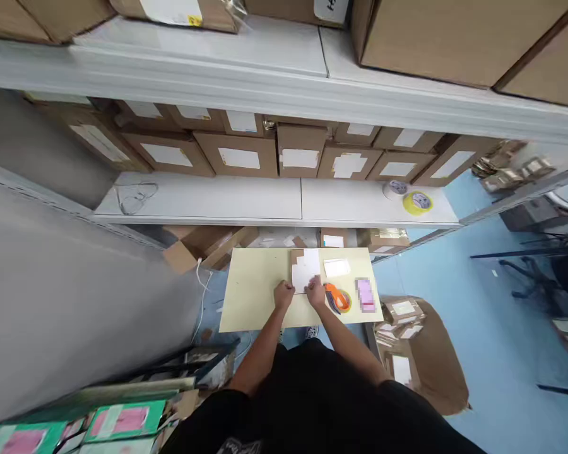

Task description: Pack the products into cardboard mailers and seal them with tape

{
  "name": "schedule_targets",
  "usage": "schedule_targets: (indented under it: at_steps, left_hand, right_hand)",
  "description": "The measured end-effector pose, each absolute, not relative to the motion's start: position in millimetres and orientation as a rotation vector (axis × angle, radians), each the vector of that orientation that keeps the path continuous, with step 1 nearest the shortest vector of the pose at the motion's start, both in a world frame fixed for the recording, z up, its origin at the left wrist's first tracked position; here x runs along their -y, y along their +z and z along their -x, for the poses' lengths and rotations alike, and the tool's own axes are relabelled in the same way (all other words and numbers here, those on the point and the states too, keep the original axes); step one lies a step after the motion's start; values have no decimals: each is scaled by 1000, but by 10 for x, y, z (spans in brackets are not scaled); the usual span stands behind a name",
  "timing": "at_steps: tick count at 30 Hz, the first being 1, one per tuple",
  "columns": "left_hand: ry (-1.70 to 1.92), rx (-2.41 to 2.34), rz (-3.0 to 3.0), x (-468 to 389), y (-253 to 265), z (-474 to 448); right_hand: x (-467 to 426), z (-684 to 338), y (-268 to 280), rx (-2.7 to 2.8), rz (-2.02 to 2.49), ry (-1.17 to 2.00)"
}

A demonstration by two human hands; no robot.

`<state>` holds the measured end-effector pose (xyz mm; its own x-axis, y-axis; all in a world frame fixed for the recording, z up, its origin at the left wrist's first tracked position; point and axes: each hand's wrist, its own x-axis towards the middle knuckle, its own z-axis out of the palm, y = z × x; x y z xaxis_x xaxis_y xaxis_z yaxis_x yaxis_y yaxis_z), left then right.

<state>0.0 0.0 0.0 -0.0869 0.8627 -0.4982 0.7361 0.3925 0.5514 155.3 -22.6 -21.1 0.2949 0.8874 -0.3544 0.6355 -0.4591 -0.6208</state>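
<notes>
A small brown cardboard box [305, 268] with white labels over most of its top lies on the pale yellow table [255, 271]. My left hand [284, 294] is closed at the box's near left corner. At its near right corner my right hand [315, 291] has its fingers bent onto the edge. Right of the box lies a stack of white labels [337, 267]. An orange tape dispenser [336, 296] rests close to my right hand, overlapping a yellow roll of tape [344, 301]. Farther right is a pink and purple item [365, 294], blurred out.
Behind the table, a white shelf [208, 198] holds a row of labelled cardboard boxes [246, 154] and two tape rolls [417, 202]. An open carton [208, 246] stands below it at left. A large carton [442, 359] with packed boxes is on the floor at right.
</notes>
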Motion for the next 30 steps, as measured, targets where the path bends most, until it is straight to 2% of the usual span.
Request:
schedule_targets:
  at_steps: [9, 12, 15, 18, 22, 26, 30]
  left_hand:
    - [-101, -1801, -1520, -191, 126, 183]
    - [48, -1687, -1801, -248, 136, 97]
    - [156, -1479, -2031, -291, 91, -49]
    - [37, -1363, -2076, -308, -22, -99]
    - [-31, -1281, -2032, -347, -197, 24]
    - [46, -1223, -1897, -451, -324, 295]
    - [234, -1269, -1595, -508, -396, 731]
  right_hand:
    - [226, -1562, 46, 1530, 2584, 912]
    - [370, -1500, 90, 1752, 2516, 812]
    - [608, -1375, 27, 1881, 2449, 868]
    - [849, -1319, -84, 1754, 2460, 891]
    - [989, -1457, -168, 1450, 2330, 759]
    - [863, -1684, -161, 1172, 2185, 613]
    - [641, -1713, -138, 960, 2181, 738]
